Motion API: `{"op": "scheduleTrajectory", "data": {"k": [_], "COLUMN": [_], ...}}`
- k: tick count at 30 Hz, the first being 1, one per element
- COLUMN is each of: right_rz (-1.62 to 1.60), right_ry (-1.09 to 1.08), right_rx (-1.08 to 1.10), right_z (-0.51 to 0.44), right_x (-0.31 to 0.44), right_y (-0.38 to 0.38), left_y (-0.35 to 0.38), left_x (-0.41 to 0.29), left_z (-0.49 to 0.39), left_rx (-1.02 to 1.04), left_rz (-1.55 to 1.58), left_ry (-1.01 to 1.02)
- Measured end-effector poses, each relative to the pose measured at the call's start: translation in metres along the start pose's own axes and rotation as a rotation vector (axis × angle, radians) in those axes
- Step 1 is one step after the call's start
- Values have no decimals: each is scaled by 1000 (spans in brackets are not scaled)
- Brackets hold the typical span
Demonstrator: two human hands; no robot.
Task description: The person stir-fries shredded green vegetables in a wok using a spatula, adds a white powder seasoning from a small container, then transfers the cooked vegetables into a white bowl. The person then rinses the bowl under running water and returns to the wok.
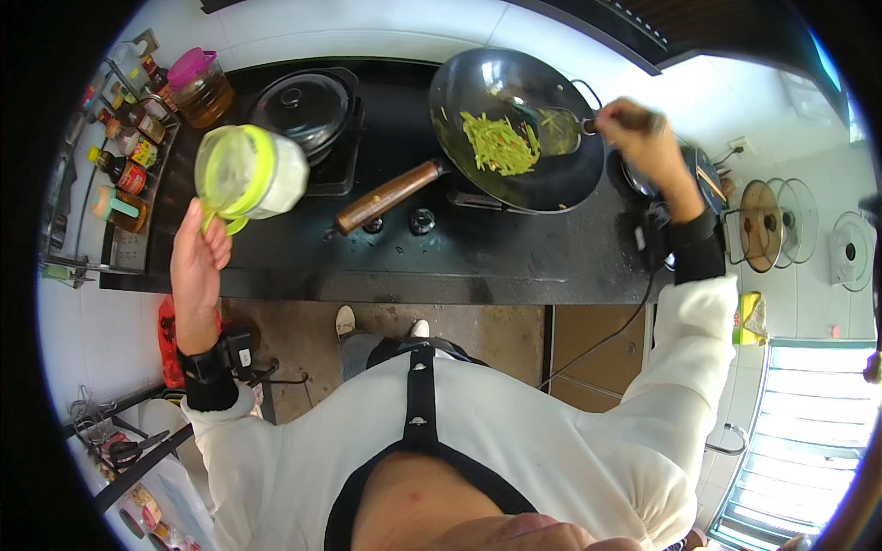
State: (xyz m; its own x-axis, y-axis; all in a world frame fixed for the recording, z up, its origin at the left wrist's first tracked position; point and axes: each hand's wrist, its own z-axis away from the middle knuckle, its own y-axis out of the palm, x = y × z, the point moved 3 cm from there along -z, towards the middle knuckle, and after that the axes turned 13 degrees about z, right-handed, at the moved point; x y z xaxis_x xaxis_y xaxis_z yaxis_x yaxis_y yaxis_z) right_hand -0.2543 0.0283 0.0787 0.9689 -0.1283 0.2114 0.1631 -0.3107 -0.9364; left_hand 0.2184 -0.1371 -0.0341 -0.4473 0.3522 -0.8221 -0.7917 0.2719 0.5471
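Note:
My left hand [201, 241] grips the green handle of a clear jar [286, 175] with a green-rimmed lid, and white contents show inside. The jar is held tilted above the left side of the stove. My right hand [634, 131] holds the dark handle of a spatula [559, 132], whose blade rests in a black wok [551, 186] beside sliced green vegetables [497, 143] with small red bits. The wok stands on the right burner, its wooden handle [389, 198] pointing towards the lower left.
A lidded black pot [303, 107] sits on the left burner. Sauce bottles [124, 172] fill a metal rack at the left, near a pink-lidded jar [200, 86] of brown liquid. Pot lids [761, 224] hang on the right wall. A black cable [613, 334] hangs over the counter's front edge.

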Motion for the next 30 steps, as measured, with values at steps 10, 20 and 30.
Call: {"op": "scheduleTrajectory", "data": {"k": [10, 20, 30], "right_rz": [-56, -629, -555], "right_ry": [380, 683, 492], "right_rx": [92, -2, -127], "right_z": [-50, -18, -43], "right_x": [-49, -80, -71], "right_y": [-20, 31, 28], "left_y": [84, 83, 97], "left_x": [66, 66, 72], "left_z": [6, 15, 2], "left_rx": [225, 175, 209], "left_rz": [-61, -105, -143], "left_ry": [-80, -54, -88]}}
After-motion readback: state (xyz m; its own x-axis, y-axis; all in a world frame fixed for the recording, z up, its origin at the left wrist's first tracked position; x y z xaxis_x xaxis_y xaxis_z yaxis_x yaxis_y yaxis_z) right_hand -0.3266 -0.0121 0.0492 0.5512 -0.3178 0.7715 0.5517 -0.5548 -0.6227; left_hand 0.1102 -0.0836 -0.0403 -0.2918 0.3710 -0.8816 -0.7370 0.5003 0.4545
